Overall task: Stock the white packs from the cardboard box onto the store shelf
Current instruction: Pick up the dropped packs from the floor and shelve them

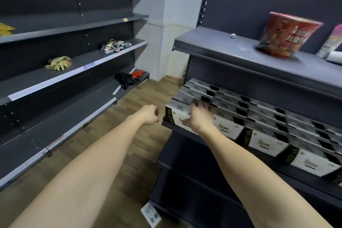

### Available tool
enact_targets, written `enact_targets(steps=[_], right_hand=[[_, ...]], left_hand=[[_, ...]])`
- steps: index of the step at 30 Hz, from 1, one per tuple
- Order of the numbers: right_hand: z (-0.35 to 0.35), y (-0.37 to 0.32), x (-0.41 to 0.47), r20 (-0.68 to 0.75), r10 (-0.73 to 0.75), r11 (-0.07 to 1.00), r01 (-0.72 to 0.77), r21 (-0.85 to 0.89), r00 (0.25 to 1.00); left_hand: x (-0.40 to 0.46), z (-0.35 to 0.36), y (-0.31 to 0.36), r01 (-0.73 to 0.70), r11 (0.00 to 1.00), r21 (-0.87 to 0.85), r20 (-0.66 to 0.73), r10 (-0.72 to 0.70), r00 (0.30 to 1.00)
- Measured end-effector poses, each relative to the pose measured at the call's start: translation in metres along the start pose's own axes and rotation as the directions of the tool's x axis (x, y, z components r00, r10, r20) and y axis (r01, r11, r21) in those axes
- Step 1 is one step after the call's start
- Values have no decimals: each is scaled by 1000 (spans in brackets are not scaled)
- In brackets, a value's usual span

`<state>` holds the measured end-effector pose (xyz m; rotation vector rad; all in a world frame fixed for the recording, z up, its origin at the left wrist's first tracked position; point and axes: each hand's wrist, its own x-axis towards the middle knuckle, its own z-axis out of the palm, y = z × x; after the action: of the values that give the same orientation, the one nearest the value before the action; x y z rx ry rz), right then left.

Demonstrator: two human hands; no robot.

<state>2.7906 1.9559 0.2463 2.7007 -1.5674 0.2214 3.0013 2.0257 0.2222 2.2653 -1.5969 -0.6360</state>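
Note:
Several white packs with black sides (pixel 266 142) stand in rows on the middle level of the dark store shelf (pixel 288 179) at the right. My right hand (pixel 199 116) grips the leftmost front pack (pixel 177 114) at the shelf's left end, fingers over its top and thumb on its front. My left hand (pixel 150 115) hovers just left of that pack with loosely curled fingers and holds nothing. The cardboard box is out of view.
A red cup-noodle bowl (pixel 285 38) and a pink-white item (pixel 331 44) sit on the level above. The left shelving (pixel 55 77) holds scattered packets and dark items. Wood floor (pixel 148 96) lies between the units. A white tag (pixel 150 216) lies by the shelf base.

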Motion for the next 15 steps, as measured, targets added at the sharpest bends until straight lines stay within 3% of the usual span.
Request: enact_targets(steps=[15], right_hand=[[37, -14, 26, -34, 48, 987, -52, -154, 998]], left_hand=[[23, 4, 1, -16, 999, 45, 57, 13, 998]])
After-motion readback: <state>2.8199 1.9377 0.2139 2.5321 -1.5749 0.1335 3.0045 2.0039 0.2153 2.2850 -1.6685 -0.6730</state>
